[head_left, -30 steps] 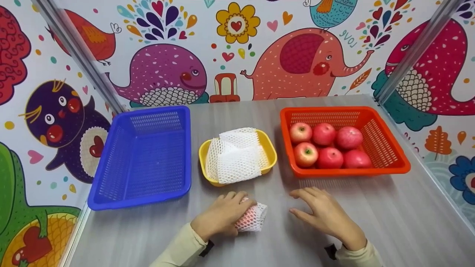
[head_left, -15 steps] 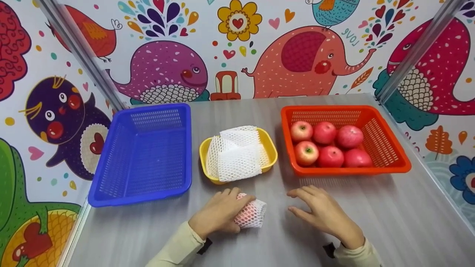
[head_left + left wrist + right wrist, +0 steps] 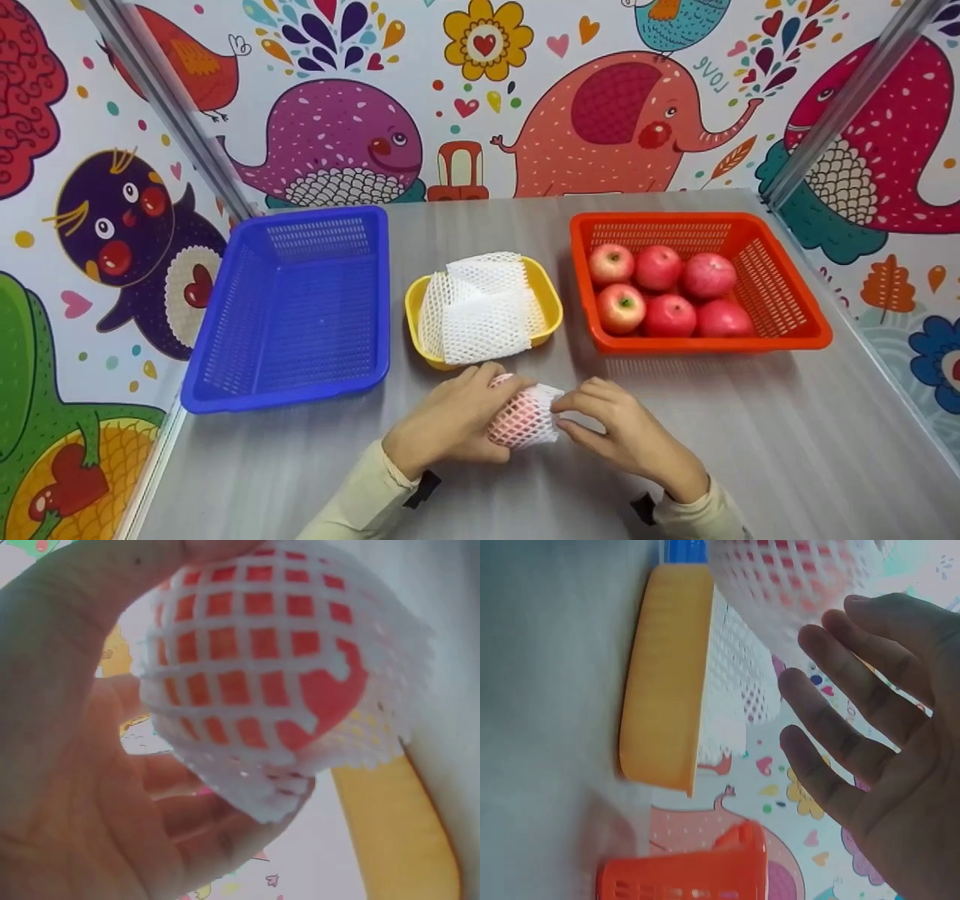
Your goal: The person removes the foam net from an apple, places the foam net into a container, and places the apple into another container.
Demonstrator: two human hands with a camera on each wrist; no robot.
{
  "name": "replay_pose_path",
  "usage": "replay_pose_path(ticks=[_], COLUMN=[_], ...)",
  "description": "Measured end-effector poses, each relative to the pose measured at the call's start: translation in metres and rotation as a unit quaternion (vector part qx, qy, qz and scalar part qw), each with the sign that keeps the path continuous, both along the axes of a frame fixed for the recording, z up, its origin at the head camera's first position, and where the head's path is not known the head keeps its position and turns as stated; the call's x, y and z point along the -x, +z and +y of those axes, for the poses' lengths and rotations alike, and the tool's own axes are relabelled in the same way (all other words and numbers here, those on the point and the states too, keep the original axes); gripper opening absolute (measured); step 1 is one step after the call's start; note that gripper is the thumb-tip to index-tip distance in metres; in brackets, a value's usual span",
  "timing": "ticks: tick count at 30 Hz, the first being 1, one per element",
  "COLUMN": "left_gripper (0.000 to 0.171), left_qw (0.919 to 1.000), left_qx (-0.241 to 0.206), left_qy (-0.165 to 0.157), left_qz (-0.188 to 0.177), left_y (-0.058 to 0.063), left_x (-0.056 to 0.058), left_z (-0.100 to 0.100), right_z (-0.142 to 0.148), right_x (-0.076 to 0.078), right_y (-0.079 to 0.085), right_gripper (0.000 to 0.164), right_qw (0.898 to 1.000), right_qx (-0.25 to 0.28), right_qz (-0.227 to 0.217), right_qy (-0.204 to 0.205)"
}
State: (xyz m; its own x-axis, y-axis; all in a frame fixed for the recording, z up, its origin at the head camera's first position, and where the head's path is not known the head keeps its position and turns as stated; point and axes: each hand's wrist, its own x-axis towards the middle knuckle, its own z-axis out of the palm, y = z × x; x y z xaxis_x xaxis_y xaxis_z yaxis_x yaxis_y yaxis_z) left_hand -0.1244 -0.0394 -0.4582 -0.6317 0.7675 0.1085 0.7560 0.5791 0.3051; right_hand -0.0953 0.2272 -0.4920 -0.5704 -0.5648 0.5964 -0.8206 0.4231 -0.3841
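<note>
My left hand (image 3: 450, 420) grips an apple (image 3: 517, 421) sleeved in a white foam net, thumb on one side and fingers around the other. In the left wrist view, red skin shows through the mesh of the foam net (image 3: 240, 626), and a wider bare patch shows near its loose end. My right hand (image 3: 626, 433) is at the net's right end, fingertips right at its edge. The right wrist view shows the fingers of that hand (image 3: 900, 727) spread and lightly bent, just beside the netted apple (image 3: 802, 585).
Behind the hands stands a yellow basket (image 3: 556, 307) with white foam nets (image 3: 487, 319) in it. A blue basket (image 3: 300, 330) with nothing in it is at the left. At the right, a red basket (image 3: 705, 345) holds several apples (image 3: 669, 315). Patterned walls enclose the table.
My left hand has raised the netted apple and brought it to the right. My right hand has come left, from apart to the net's end.
</note>
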Motion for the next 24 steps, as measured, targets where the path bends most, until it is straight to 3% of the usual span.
replay_pose_path(ticks=[4, 8, 11, 17, 21, 24], left_gripper=[0.088, 0.094, 0.102, 0.106, 0.094, 0.062], left_qw=[0.9998, 0.9993, 0.9985, 0.9962, 0.996, 0.9947], left_qx=[-0.017, -0.024, -0.024, -0.024, -0.04, -0.066], left_qy=[0.0, -0.001, -0.016, -0.05, -0.051, -0.045], left_qz=[0.011, 0.028, 0.045, 0.067, 0.061, 0.066], left_y=[0.004, 0.007, 0.009, 0.009, 0.009, 0.01], left_x=[-0.001, -0.001, -0.003, -0.005, -0.005, -0.003], left_z=[0.003, 0.007, 0.013, 0.014, 0.007, 0.001], right_z=[-0.005, -0.009, -0.013, -0.015, -0.011, -0.007], right_x=[0.0, 0.001, 0.002, 0.002, 0.002, 0.002], right_y=[-0.003, -0.005, -0.008, -0.012, -0.013, -0.014], right_gripper=[0.038, 0.057, 0.07, 0.074, 0.075, 0.077], right_qw=[1.0, 0.999, 0.999, 0.999, 0.999, 0.998], right_qx=[-0.001, -0.008, -0.013, -0.004, 0.013, 0.03], right_qz=[-0.007, -0.007, -0.002, -0.004, -0.001, 0.005], right_qy=[-0.012, -0.032, -0.036, -0.037, -0.047, -0.053])
